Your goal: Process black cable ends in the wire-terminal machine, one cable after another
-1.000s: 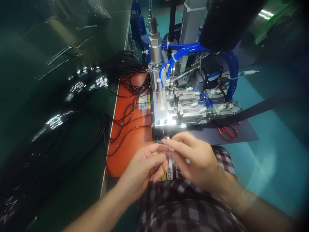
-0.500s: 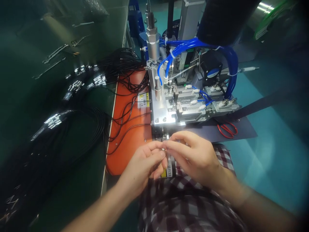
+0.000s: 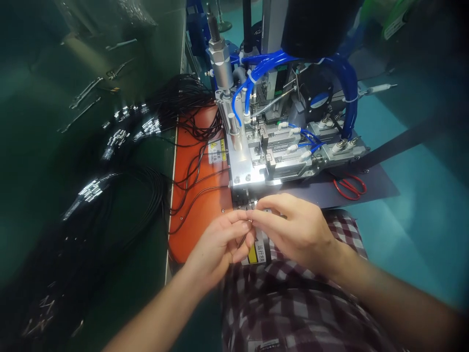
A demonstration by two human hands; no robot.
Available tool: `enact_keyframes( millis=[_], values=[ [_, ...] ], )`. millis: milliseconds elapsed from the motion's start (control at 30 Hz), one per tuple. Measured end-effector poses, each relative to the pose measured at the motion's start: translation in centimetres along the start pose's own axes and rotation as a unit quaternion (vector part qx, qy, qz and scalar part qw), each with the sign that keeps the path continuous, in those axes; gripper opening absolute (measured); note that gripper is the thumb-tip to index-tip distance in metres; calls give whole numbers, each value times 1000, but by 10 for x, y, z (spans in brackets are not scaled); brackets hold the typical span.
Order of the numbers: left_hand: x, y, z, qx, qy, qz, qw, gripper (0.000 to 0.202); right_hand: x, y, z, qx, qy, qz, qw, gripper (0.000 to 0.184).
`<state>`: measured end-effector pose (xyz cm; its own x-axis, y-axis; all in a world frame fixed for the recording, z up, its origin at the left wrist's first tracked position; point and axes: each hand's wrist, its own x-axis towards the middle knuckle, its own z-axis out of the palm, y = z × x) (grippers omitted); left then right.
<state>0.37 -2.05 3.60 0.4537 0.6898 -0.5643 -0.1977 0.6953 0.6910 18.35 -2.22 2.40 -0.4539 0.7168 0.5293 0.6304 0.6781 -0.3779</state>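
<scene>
My left hand [image 3: 225,240] and my right hand [image 3: 293,227] meet fingertip to fingertip in front of the metal machine [image 3: 244,171]. Thumb and forefinger of the left hand are pinched, and the right fingers press in from the other side. A tiny shiny piece shows at the pinch, too small to name. Below the fingers is a label with a yellow patch [image 3: 252,255]. Left of the machine, black cables [image 3: 200,188] run across an orange base plate [image 3: 198,230] into its side.
Bundles of black cables with shiny metal ends [image 3: 90,190] lie on the dark green table at left. Wrenches [image 3: 86,93] lie beyond them. Blue air hoses [image 3: 273,63] arch over the machine. Red-handled scissors [image 3: 350,187] rest on the dark plate at right.
The camera view has shifted slightly, so the machine sits a little differently in the picture. Both hands stay together at the same spot, the fingers closing slightly around the small piece.
</scene>
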Motion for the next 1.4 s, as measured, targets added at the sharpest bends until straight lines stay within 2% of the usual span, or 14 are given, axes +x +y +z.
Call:
enact_keyframes(
  millis=[133, 300, 433, 533, 600, 700, 867, 1067, 1133, 1167, 1233, 1267, 1333, 1400],
  values=[
    [1, -2, 0, -4, 2, -6, 1000, 7, -3, 1, -1, -15, 18, -20, 1000, 21],
    [-2, -5, 4, 5, 26, 7, 1000, 8, -17, 1, 7, -10, 96, -18, 995, 18],
    [-6, -8, 6, 40, 51, 30, 997, 8, -22, -6, 16, 39, 136, 54, 989, 18],
    [-7, -8, 7, 73, 75, 46, 993, 10, -21, -11, 19, 148, 148, 148, 967, 15],
    [-7, -7, 8, 86, 91, 56, 991, 10, -19, -12, 19, 191, 149, 182, 953, 18],
    [-6, -7, 9, 99, 99, 59, 988, 9, -18, -11, 17, 181, 139, 156, 961, 22],
    [-6, -11, 7, 114, 88, 47, 988, 9, -18, -5, 18, 76, 111, 70, 988, 28],
    [-4, -13, 5, 102, 85, 49, 990, 11, -28, 1, 19, -20, 108, 8, 994, 26],
    [-4, -14, 6, 100, 89, 55, 989, 11, -27, -3, 19, 24, 112, 29, 993, 19],
    [-4, -14, 7, 101, 93, 60, 989, 11, -26, -6, 19, 71, 113, 71, 989, 14],
    [-6, -15, 9, 109, 107, 76, 985, 12, -21, -14, 19, 205, 95, 214, 950, 8],
    [-7, -16, 10, 116, 119, 89, 982, 12, -18, -18, 19, 280, 69, 301, 909, 9],
    [-9, -18, 13, 141, 153, 134, 969, 10, -12, -22, 17, 415, -1, 441, 796, 14],
    [-11, -18, 14, 168, 179, 182, 952, 8, -8, -22, 15, 511, -56, 505, 694, 18]
  ],
)
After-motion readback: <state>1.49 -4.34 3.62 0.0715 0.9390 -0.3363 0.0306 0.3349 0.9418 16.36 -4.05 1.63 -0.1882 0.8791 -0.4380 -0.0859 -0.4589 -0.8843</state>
